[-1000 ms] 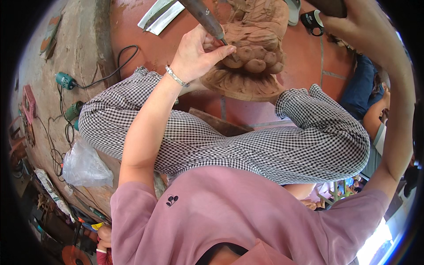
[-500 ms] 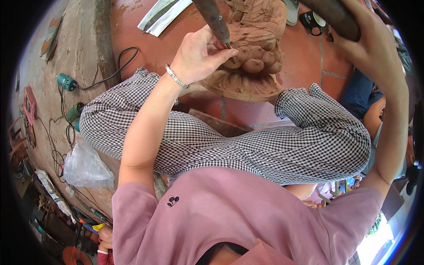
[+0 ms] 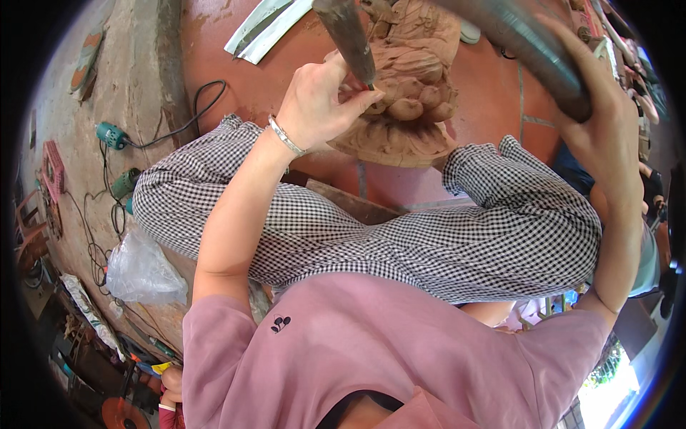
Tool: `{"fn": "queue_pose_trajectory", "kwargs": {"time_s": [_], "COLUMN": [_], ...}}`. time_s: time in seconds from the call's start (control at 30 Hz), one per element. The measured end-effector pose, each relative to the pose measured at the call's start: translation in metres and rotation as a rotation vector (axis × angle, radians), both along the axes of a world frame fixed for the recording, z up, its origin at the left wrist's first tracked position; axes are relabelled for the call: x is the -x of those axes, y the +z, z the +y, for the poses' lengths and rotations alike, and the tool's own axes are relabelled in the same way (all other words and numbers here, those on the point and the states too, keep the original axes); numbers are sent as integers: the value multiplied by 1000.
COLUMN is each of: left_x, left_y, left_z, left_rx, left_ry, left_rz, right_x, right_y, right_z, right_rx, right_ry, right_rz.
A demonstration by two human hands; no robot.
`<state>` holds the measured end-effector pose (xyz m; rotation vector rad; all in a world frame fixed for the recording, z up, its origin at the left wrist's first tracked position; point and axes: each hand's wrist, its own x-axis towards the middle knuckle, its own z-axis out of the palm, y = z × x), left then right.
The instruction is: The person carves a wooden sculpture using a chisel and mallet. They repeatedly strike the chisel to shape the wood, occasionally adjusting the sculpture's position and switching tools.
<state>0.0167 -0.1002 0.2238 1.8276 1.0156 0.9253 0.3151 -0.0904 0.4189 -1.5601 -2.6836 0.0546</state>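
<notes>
Both grips are closed on tools: the left hand point(image 3: 318, 93) pinches the slim lower end of a thick-handled chisel point(image 3: 345, 36) between thumb and fingers, with hardly any gap left, while the right hand point(image 3: 604, 132) wraps one end of a dark, rounded club point(image 3: 525, 50). What has just changed is mostly on the right. Half a second ago the club is higher and further out; now it has swept down and inward across the upper right, blurred along its length, with the right hand lower than before. Meanwhile the left hand stays almost where it is, the chisel leaning the same way with its tip at the left side of the brown carving point(image 3: 407, 107). For the work, this suggests a stroke under way on a steadily held chisel, though whether the club meets the handle cannot be told. The carving is on the red tiled floor point(image 3: 493, 107), its broad base toward the wearer and between the checked trouser cuffs point(image 3: 457, 168). Whether the left thumb touches the carving or just hovers beside it is unclear.
</notes>
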Motion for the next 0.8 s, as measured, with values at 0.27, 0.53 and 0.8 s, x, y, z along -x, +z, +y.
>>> {"fn": "queue_pose_trajectory", "kwargs": {"time_s": [0.27, 0.53, 0.8], "left_x": [-1, -2, -3], "left_y": [16, 12, -5], "left_z": [-1, 0, -6], "left_rx": [-93, -123, -98], "left_ry": [-6, -1, 23], "left_rz": [205, 175, 82], "right_x": [-4, 3, -3], "right_y": [8, -2, -7], "right_z": [-17, -24, -28], "right_rx": [-30, -62, -43], "right_ry": [1, -23, 1], "right_rz": [-42, 21, 36]}}
